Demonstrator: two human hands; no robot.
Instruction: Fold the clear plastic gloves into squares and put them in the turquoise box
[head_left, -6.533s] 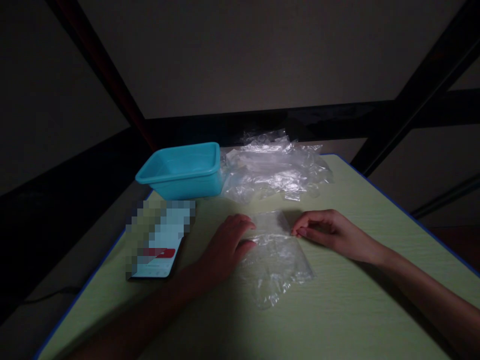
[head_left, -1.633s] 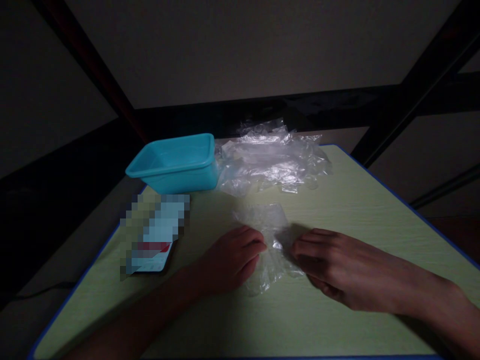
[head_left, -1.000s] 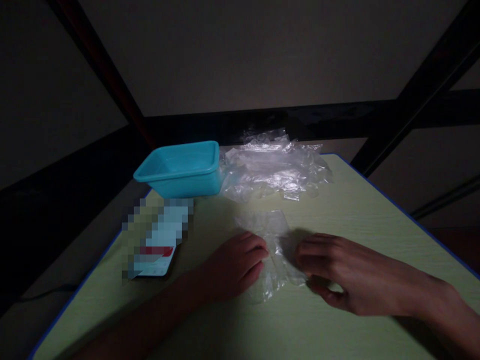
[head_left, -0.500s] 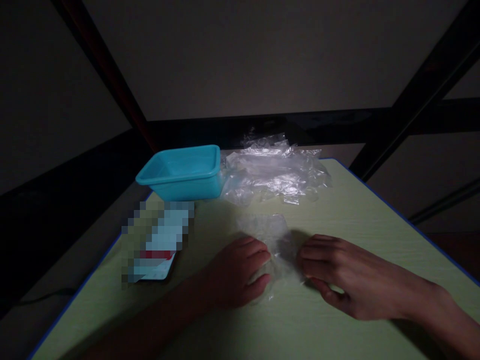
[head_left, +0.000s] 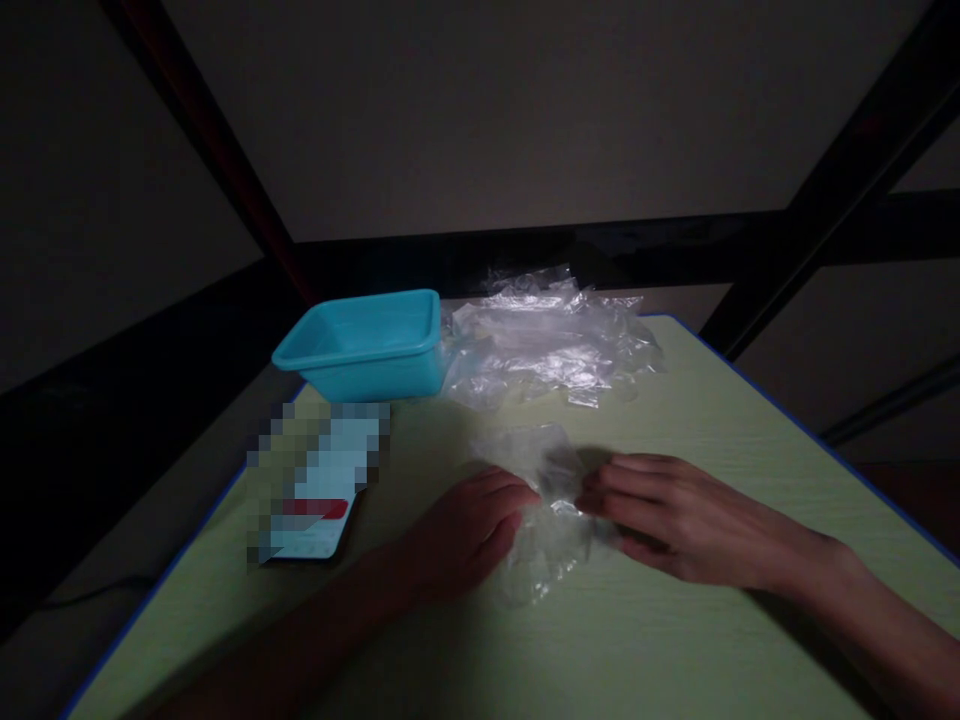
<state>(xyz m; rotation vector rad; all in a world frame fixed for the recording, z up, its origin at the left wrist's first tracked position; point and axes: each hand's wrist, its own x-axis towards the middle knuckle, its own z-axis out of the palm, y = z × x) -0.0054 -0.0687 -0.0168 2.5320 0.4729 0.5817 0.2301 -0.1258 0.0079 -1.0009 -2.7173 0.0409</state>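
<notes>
A small clear plastic bag (head_left: 551, 550) lies crinkled on the table in front of me. From the left, my left hand (head_left: 476, 530) rests on it palm down, its fingertips touching the film and the thumb tucked below the index finger. My right hand (head_left: 667, 515) meets the bag's right side with its fingertips, fingers reaching left and thumb lower and apart from them. Both hands look open, with the bag under the fingertips. Part of the bag's left side is hidden by my left hand.
Behind the hands is a loose heap of clear plastic bags (head_left: 547, 345). A turquoise plastic basin (head_left: 367, 375) stands left of it. A phone (head_left: 307, 540), partly pixelated, lies at the left. The pale green table (head_left: 675, 650) has a blue edge; a wall rises behind.
My right hand has moved left and slightly up onto the bag. My left hand has drawn a little left, so more of the bag's lower part shows.
</notes>
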